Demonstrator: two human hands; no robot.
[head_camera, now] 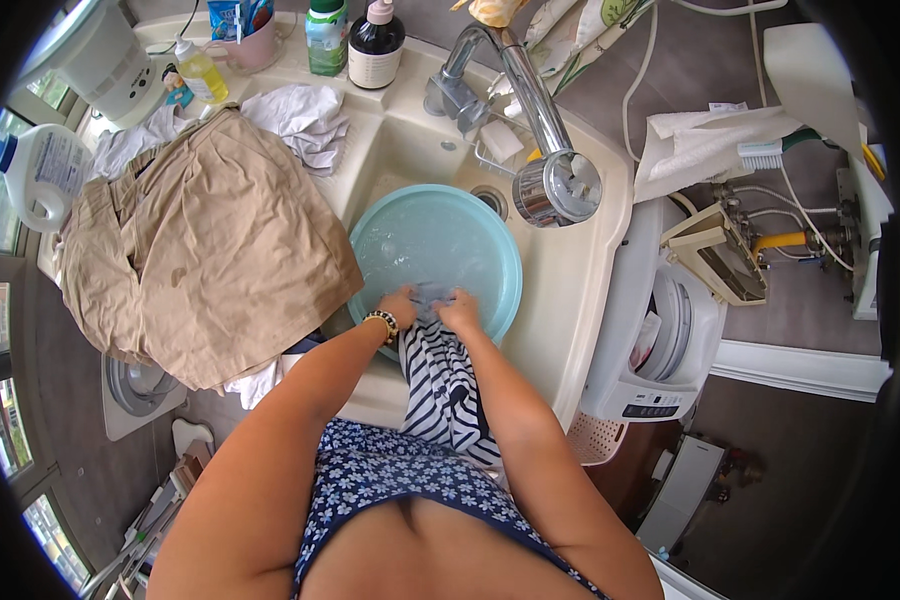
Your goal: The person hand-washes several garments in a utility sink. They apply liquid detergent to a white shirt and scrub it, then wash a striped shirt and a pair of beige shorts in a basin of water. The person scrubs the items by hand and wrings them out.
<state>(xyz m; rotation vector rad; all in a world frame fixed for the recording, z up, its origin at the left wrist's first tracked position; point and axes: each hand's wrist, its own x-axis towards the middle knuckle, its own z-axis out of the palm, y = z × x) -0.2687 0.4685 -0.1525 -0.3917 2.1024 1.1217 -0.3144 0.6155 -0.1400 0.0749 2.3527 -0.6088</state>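
Note:
A light-blue plastic basin [435, 225] of cloudy water sits in the cream sink [547, 300]. At its near side, my left hand [397, 306] and my right hand [461, 309] both grip a navy-and-white striped garment [442, 375]. Part of the cloth between my hands is wet and lies in the water. The rest hangs over the basin's near rim toward my body. Beaded bracelets circle my left wrist. The fingertips of both hands are partly hidden by the cloth and water.
Khaki shorts [217, 247] with a dark stain cover the left counter, beside a white cloth [300, 124]. A chrome faucet [547, 142] arches over the sink's right side. A soap bar [501, 141] rests in a wire rack. An open washing machine [652, 352] stands to the right.

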